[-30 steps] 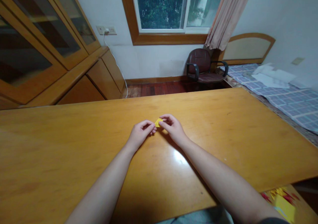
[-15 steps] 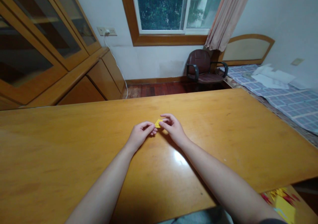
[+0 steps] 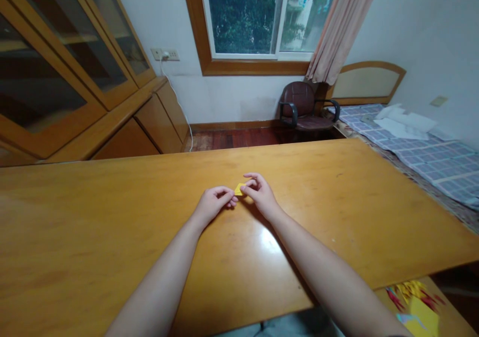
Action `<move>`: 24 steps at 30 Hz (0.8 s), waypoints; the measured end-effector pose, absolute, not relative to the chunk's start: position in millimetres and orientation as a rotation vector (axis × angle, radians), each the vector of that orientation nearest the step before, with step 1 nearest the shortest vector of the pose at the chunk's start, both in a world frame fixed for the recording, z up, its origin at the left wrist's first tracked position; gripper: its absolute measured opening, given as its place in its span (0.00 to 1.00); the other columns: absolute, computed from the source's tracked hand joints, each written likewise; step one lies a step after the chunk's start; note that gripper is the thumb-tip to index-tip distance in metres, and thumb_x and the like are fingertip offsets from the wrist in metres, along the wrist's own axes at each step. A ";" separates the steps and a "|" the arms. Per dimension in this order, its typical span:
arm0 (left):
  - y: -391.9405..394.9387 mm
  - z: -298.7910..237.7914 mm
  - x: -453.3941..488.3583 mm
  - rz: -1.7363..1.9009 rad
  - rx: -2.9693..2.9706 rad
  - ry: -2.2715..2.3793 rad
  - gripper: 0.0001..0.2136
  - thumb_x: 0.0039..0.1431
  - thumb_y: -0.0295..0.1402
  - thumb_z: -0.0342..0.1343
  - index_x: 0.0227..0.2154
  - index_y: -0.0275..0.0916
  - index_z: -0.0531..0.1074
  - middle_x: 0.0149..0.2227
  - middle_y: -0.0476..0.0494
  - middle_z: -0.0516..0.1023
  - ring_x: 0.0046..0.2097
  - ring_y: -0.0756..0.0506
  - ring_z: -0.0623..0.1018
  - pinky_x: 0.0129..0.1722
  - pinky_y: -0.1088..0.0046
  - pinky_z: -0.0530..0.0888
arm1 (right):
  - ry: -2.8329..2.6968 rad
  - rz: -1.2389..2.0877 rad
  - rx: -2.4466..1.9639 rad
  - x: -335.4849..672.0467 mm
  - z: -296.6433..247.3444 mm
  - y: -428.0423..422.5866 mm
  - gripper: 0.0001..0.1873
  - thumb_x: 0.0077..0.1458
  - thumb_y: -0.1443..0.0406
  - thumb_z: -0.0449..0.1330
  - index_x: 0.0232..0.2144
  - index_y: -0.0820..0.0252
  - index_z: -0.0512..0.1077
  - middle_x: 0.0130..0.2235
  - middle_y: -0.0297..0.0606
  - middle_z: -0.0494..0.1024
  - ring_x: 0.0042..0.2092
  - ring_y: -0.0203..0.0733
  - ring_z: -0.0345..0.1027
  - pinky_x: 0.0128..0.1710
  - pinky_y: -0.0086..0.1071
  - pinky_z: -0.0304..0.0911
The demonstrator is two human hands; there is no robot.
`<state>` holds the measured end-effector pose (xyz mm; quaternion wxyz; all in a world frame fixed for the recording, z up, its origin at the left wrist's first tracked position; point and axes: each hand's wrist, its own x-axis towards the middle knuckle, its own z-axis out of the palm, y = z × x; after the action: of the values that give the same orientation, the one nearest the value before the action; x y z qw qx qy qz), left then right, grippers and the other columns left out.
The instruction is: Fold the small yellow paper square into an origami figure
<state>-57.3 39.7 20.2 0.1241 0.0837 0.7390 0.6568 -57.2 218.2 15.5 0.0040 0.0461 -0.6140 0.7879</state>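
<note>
A small folded yellow paper [image 3: 238,189] rests on the wooden table [image 3: 112,217], near its middle. My left hand [image 3: 213,205] has its fingers curled, with thumb and forefinger pinching the paper's left edge. My right hand [image 3: 260,195] pinches the paper's right side between thumb and fingers. Both forearms lie stretched over the tabletop. Most of the paper is hidden by my fingertips.
Yellow and red paper pieces [image 3: 415,302] lie on a lower surface at the bottom right. A wooden cabinet with glass doors [image 3: 67,87] stands on the left. Behind the table are a dark armchair [image 3: 305,110], a window [image 3: 258,18] and a bed [image 3: 422,147] on the right.
Both hands keep their pinch on the yellow paper, with only small finger shifts. The camera has tipped a little, so the scene sits slightly lower.
</note>
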 end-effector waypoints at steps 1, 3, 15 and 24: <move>39.9 20.2 -57.0 1.915 0.249 2.159 0.14 0.53 0.43 0.61 0.28 0.35 0.76 0.28 0.41 0.80 0.28 0.47 0.77 0.30 0.72 0.74 | -1.929 2.470 0.148 -57.2 14.9 218.5 0.22 0.44 0.61 0.67 0.42 0.56 0.67 0.26 0.26 0.71 0.29 0.36 0.66 0.37 0.33 0.62; 40.3 19.8 -56.4 1.915 0.268 2.181 0.13 0.53 0.43 0.60 0.27 0.36 0.75 0.27 0.42 0.80 0.28 0.48 0.77 0.31 0.72 0.74 | -1.936 2.473 0.160 -57.5 13.7 219.3 0.21 0.44 0.61 0.67 0.42 0.56 0.67 0.26 0.26 0.71 0.29 0.35 0.66 0.37 0.32 0.61; 43.1 20.6 -53.6 1.877 0.318 2.309 0.13 0.52 0.43 0.60 0.27 0.36 0.74 0.26 0.45 0.78 0.29 0.48 0.76 0.33 0.73 0.72 | -1.992 2.448 0.229 -53.0 13.5 220.3 0.18 0.45 0.60 0.66 0.38 0.58 0.70 0.25 0.27 0.71 0.28 0.34 0.64 0.35 0.31 0.60; 43.7 23.0 -51.6 1.918 0.263 2.208 0.16 0.50 0.45 0.61 0.26 0.35 0.73 0.26 0.44 0.78 0.27 0.48 0.75 0.30 0.73 0.72 | -1.985 2.457 0.200 -50.1 21.2 221.4 0.19 0.42 0.60 0.68 0.37 0.60 0.71 0.23 0.26 0.71 0.27 0.33 0.64 0.34 0.31 0.60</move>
<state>-51.6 43.7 23.0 0.1022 0.0890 0.7479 0.6498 -50.1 221.4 21.2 -0.0116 0.0631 -0.6272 0.7762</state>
